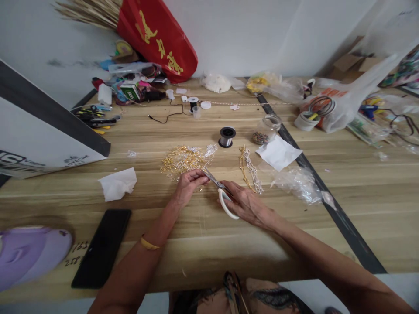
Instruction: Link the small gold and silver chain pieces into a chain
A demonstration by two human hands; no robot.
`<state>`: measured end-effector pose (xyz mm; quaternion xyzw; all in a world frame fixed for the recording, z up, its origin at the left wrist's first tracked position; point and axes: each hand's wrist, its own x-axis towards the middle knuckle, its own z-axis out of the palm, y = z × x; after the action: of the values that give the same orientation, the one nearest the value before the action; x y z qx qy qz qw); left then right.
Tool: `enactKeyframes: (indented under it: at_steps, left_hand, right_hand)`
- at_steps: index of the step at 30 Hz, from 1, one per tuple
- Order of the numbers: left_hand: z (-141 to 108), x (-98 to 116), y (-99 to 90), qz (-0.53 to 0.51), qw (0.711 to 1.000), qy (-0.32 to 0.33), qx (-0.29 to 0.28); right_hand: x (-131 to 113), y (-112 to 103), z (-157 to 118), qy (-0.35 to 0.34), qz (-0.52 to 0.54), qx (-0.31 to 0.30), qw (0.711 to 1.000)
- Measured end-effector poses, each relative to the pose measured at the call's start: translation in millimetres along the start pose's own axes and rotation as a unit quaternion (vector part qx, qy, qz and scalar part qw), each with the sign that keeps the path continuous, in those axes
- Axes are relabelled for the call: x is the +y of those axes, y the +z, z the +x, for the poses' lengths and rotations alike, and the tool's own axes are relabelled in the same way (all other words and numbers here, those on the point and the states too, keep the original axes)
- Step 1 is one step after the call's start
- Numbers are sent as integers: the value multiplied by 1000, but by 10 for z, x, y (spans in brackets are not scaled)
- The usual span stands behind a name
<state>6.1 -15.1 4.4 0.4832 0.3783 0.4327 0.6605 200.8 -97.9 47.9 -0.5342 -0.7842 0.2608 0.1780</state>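
Observation:
My right hand grips a pair of scissors with white handles, its blades pointing up and left. At the blade tips, my left hand has its fingers pinched together. Whatever lies between those fingertips is too small to make out. Just beyond the left hand spreads a pile of gold and silver chain pieces and small rings. To the right of the scissors, gold and silver chains lie stretched out on the table. A spool of silver wire stands upright behind the hands.
A glass jar of beads and a white paper sheet sit to the right, by crumpled clear plastic. At left are a black phone, a paper piece, a purple object and a large box.

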Motion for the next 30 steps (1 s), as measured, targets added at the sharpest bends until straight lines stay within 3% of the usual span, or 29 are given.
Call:
enactKeyframes:
  at_steps: [6,24,30]
  left_hand:
    - [0,-7,0,-3,1000,-4,-10]
    - [-1,4,-2,-1,1000,-8,-21]
    - [12,12,-43,19,999,0,37]
  right_hand:
    - [-2,4,9,8,-42,-8,999]
    - [-4,19,1,6,-34,-16,999]
    - [35,-44,-55,-12,-36,-10,999]
